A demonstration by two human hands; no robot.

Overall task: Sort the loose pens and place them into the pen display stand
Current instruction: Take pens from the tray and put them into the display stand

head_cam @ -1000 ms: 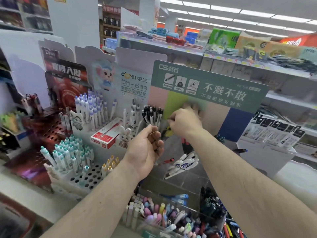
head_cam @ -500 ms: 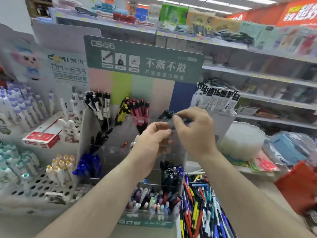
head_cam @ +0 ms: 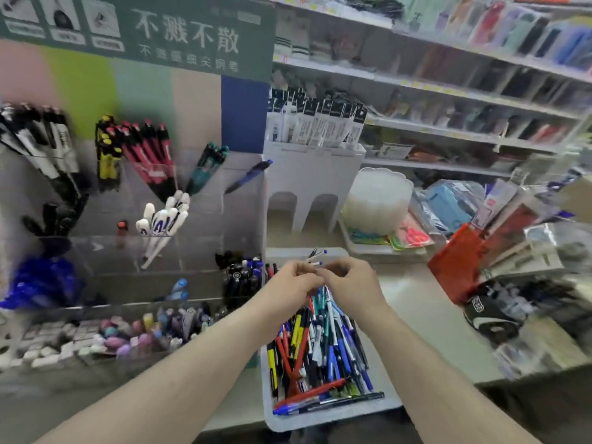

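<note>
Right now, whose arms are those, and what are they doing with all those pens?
They belong to a person wearing a camera on their head, so the one picture looks down at their own arms. The left hand and right hand meet above a grey tray heaped with loose pens of many colours. Together the hands pinch a few thin pens with blue tips; the picture is too blurry to count them. To the left stands a clear pen display stand. Its pockets hold sorted groups: red pens, yellow pens, white pens. Shop shelves fill the background.
</note>
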